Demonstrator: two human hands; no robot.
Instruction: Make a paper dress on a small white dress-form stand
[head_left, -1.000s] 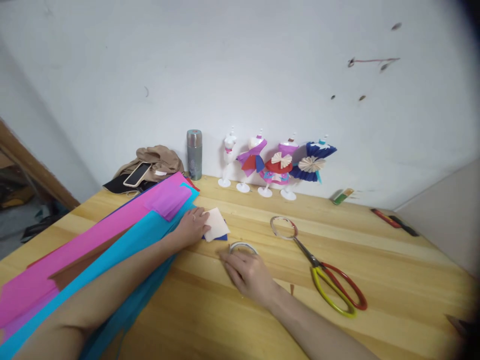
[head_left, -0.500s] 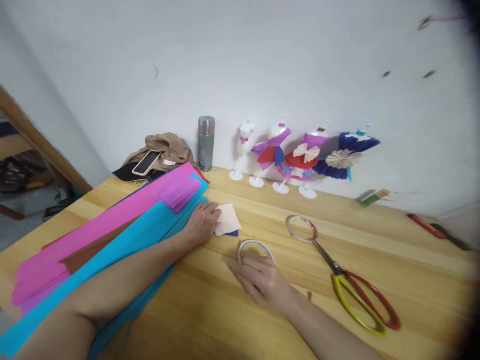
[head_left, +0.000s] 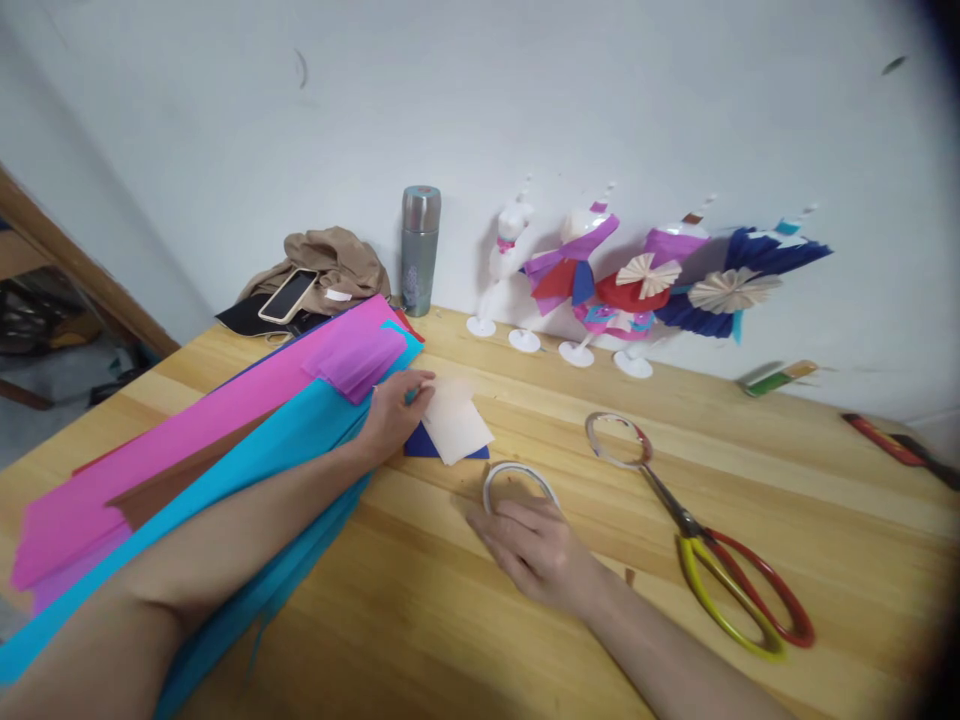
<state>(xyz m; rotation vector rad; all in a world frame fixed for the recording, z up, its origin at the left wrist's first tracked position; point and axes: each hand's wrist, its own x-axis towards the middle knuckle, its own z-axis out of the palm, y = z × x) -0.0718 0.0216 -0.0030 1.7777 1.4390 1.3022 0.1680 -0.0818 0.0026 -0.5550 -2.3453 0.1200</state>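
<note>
My left hand [head_left: 391, 412] pinches the edge of a cream paper piece [head_left: 455, 428] that lies tilted over a dark blue piece [head_left: 420, 443], just beside the long cyan [head_left: 247, 470] and pink [head_left: 202, 430] crepe paper sheets. My right hand [head_left: 534, 545] lies flat on the wooden table [head_left: 750, 480], fingers stretched out, its fingertips touching the near rim of a white tape roll [head_left: 520, 479].
Scissors [head_left: 697, 545] with red and yellow handles and a second tape ring [head_left: 613, 440] lie to the right. Several small mannequins in paper dresses [head_left: 622, 290], a steel flask [head_left: 418, 250], a phone on tan cloth [head_left: 289, 293] stand along the wall. Red pens [head_left: 892, 448] at far right.
My left hand has lifted and pulled the cream piece slightly, showing more of the blue piece beneath. The view has shifted closer to the table; my right hand stays by the tape roll.
</note>
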